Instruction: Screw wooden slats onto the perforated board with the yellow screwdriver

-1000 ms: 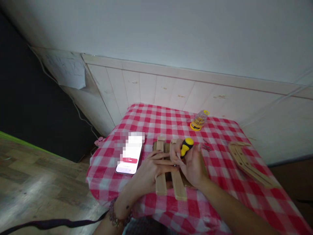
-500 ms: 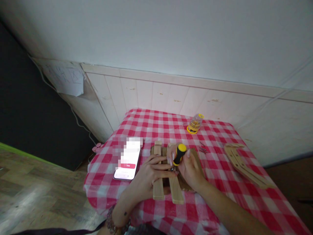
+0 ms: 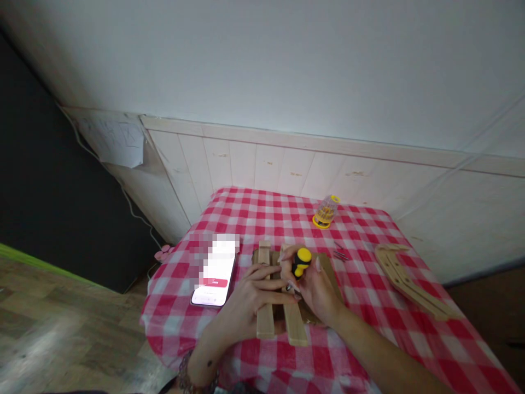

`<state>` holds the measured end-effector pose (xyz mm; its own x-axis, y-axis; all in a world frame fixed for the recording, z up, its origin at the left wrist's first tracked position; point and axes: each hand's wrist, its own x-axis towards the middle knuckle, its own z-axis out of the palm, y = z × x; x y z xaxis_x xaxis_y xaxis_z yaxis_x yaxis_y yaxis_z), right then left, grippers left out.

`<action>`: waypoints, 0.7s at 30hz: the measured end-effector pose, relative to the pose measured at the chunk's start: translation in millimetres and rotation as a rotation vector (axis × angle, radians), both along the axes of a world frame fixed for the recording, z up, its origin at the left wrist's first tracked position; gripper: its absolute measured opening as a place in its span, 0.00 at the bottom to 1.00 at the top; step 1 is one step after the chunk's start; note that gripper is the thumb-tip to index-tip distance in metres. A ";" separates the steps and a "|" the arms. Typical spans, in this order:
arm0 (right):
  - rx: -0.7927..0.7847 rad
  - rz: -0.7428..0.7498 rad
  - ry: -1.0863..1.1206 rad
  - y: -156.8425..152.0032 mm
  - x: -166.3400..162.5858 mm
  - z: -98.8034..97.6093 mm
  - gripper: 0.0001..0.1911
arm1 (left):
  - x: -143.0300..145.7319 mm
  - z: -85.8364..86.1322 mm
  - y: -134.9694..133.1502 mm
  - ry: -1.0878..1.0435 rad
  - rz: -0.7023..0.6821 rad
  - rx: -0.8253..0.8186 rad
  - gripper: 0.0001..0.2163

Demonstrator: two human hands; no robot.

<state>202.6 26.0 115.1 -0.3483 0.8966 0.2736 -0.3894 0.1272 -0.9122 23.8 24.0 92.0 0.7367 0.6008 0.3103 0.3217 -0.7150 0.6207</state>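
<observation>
My right hand (image 3: 322, 290) is closed round a screwdriver (image 3: 302, 262) with a black and yellow handle. The screwdriver stands nearly upright over the right-hand slat of a pale wooden frame (image 3: 296, 328); its tip is hard to make out among the fingers. Across the frame's two slats lies my left hand (image 3: 254, 298), its fingers reaching to the right-hand slat near the tool and gripping the wood. Part of the thumb shows low between the slats. Under the frame is a piece of brown cardboard (image 3: 332, 273).
A lit phone (image 3: 215, 279) lies left of the frame. Several screws (image 3: 340, 255) rest to the right, behind them a clear bit case (image 3: 326, 212) with yellow ends. Curved wooden pieces (image 3: 404, 279) lie near the right edge of the checked tablecloth (image 3: 262, 208). A wall stands behind.
The screwdriver's handle has turned a little within my right hand, and its lean has changed slightly. My left hand stays on the frame. The whole view has shifted slightly.
</observation>
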 end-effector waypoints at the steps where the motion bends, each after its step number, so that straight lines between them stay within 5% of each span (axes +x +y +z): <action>1: 0.001 0.003 -0.012 0.4 1.0 -2.4 0.27 | 0.0 0.5 -0.3 -0.003 0.004 -0.002 0.20; 9: -0.019 -0.005 0.041 -1.2 0.2 1.7 0.27 | -0.5 -3.6 -0.3 -0.036 0.025 -0.026 0.21; 16: -0.019 -0.168 0.044 -0.6 1.6 33.5 0.29 | 1.0 -12.8 -0.1 -0.063 0.053 -0.090 0.26; 21: 0.101 -0.357 -0.509 10.1 31.2 58.3 0.23 | 0.2 -10.4 -1.1 -0.071 0.032 -0.062 0.24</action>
<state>233.8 36.1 173.4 -0.1410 0.9599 0.2423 0.1724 0.2648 -0.9488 24.0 22.9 81.6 0.6942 0.6436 0.3223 0.2975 -0.6643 0.6857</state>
